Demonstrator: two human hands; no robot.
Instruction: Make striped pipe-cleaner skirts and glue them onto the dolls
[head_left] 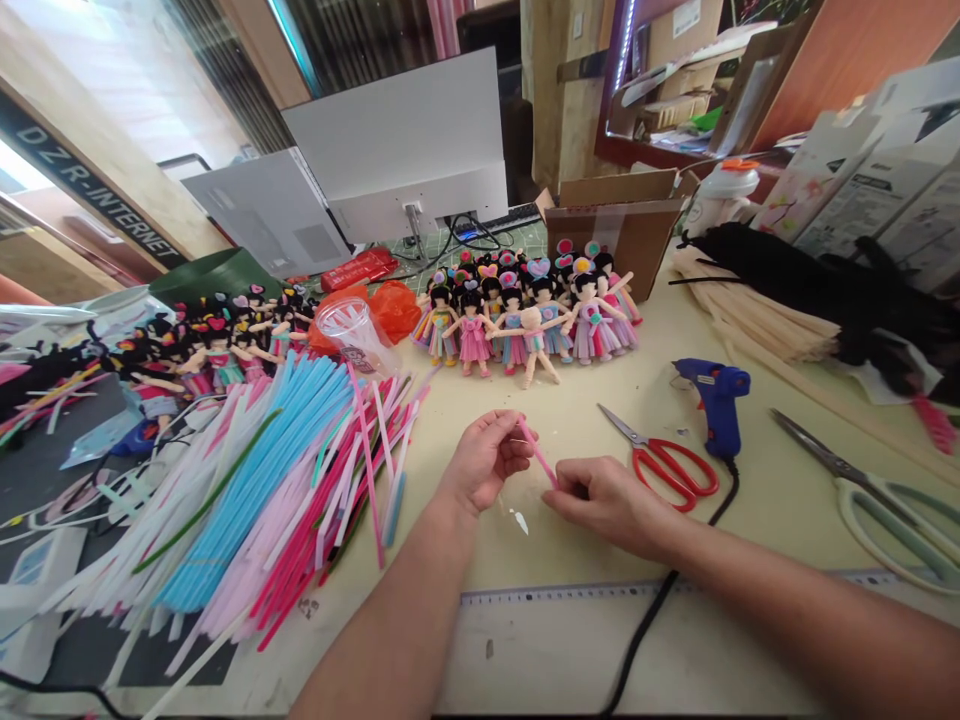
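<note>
Above the middle of the table, toward the front edge, one short pink stem aslant between two hands. Upper end pinched by thumb and fingertips of the left hand; lower end in a close grip between thumb and bent forefinger of the right hand. Held at both ends perhaps to steady so soft a length; cannot tell whether under any pull. Just below, a white scrap.

Along the front edge, a long ruler, probably set there for handy measuring. Beyond the right hand, red-handled scissors with blades toward the back edge, then a blue glue gun, handle toward the front edge, likely for an easy grasp. Under the right forearm to the front edge, its black cable. Nearer the right edge, larger scissors with pale handles.

Toward the left edge, a heap of stems roughly grouped by colour, presumably for quick picking. Toward the back edge, doll figures packed upright, perhaps for mutual support, with one plain beige figure in front. Just behind, an open cardboard box.
</note>
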